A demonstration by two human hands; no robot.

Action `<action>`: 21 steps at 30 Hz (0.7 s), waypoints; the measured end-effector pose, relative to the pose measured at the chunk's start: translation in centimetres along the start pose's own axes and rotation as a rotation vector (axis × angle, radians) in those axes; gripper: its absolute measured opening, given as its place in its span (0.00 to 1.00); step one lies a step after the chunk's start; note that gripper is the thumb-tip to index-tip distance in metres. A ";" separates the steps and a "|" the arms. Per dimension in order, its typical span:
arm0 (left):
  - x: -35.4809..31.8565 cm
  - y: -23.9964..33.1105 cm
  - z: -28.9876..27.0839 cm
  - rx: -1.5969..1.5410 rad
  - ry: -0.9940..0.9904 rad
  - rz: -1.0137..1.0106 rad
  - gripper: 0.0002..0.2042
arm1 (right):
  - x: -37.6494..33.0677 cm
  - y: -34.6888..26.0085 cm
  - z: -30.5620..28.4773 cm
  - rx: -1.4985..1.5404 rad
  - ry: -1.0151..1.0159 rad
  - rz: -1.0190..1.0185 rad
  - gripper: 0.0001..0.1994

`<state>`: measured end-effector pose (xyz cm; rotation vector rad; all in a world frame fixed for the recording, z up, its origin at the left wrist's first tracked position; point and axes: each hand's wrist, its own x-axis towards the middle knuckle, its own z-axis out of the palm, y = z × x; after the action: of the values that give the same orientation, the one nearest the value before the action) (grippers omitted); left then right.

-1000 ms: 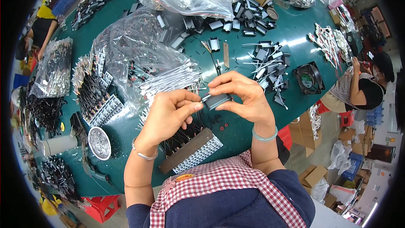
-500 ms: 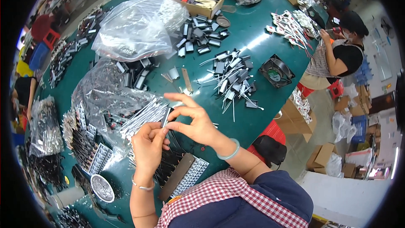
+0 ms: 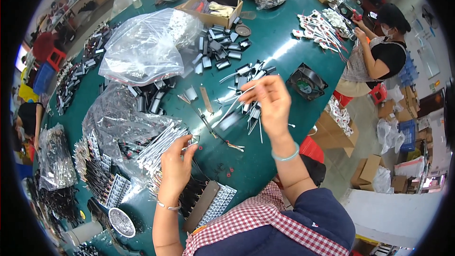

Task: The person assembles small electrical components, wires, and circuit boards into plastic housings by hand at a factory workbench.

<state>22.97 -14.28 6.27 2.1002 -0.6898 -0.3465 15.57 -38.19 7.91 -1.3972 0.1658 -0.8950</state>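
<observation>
My right hand (image 3: 272, 106) is raised over the right-hand pile of dark cased parts with white cables (image 3: 256, 83). Its fingers pinch a white cable (image 3: 239, 98), from which a small grey-and-black case (image 3: 231, 120) hangs, smeared by motion. My left hand (image 3: 176, 163) stays beside a bundle of white cables (image 3: 161, 144). Its thumb and forefinger close around something thin and dark, too small to name. Between the hands, a dark wire lead with bare ends (image 3: 208, 125) lies on the green table.
A clear plastic bag of white parts (image 3: 142, 47) lies behind loose black cases (image 3: 220, 47). A black fan (image 3: 307, 81) sits near the right edge. A brown strip (image 3: 201, 206) and a round tin (image 3: 122, 222) are close by. A co-worker (image 3: 379, 52) sits at the far right.
My hands, together at a dark case before, are apart now. The right has moved right and up with a cabled case, while the left stays near its place. A dark wire lead shows between them.
</observation>
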 end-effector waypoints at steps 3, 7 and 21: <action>0.8 -2.7 -0.2 0.336 0.073 0.173 0.10 | 2.6 0.1 -2.3 -0.337 0.078 -0.341 0.03; 0.9 -5.4 0.1 0.659 0.068 0.232 0.07 | 4.7 2.9 -5.0 -0.957 -0.150 -0.688 0.05; 1.7 -5.8 -0.6 0.510 0.046 0.134 0.04 | 10.5 7.8 -7.6 -0.652 -0.322 -0.012 0.10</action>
<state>26.69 -12.21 1.89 2.5110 -0.9623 -0.0448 21.63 -51.32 3.39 -2.1296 0.2141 -0.6321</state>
